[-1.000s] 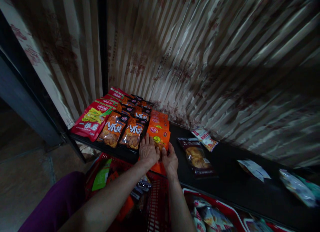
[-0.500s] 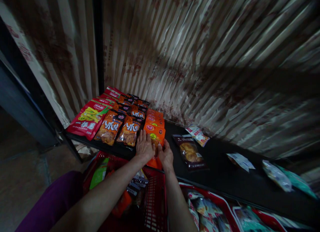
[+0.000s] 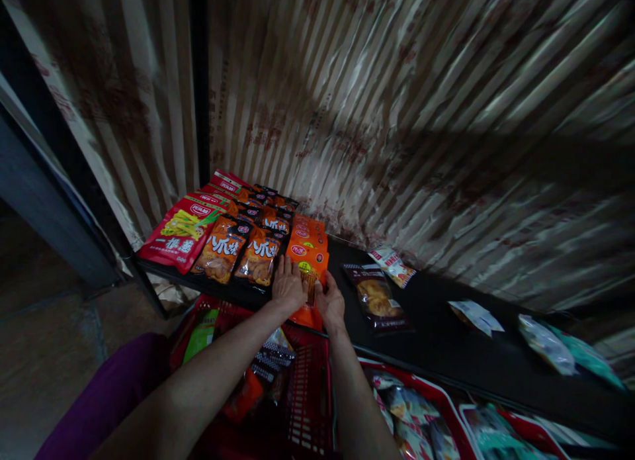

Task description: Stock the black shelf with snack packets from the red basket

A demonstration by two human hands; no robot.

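Four orange packets [image 3: 307, 238] lay in one overlapping column at the left part of a black shelf [image 3: 446, 344]. The front orange packet [image 3: 311, 273] sat at the shelf's front edge, with its lower end hanging over the edge. The left hand [image 3: 288, 286] lay flat and open, fingers stretched out, along that packet's left side and touching it. The right hand [image 3: 330, 303] had its fingers curled closed on the packet's right edge, gripping it. Each orange packet bore a red oval logo with white writing too small to read, and the front one also showed a round yellow-green label.

To the left, two orange-brown packets [image 3: 221, 248] lay side by side in front, printed in white with "八爪", and more of the same lay behind them in two rows, too overlapped to count. Furthest left was a red packet [image 3: 178, 233] showing yellow-green sticks and white characters beginning "一根", with at least two like it behind.

To the right of the hands lay one dark packet [image 3: 378, 300] picturing brown food and one small red-and-white packet [image 3: 393, 265]. Further right were one white packet [image 3: 476, 314], one pale packet [image 3: 546, 335] and one teal packet [image 3: 588, 357]. Their writing could not be read.

Below the shelf stood a red basket [image 3: 310, 407] under the arms and a second red basket [image 3: 436, 397] to its right, both holding packets.
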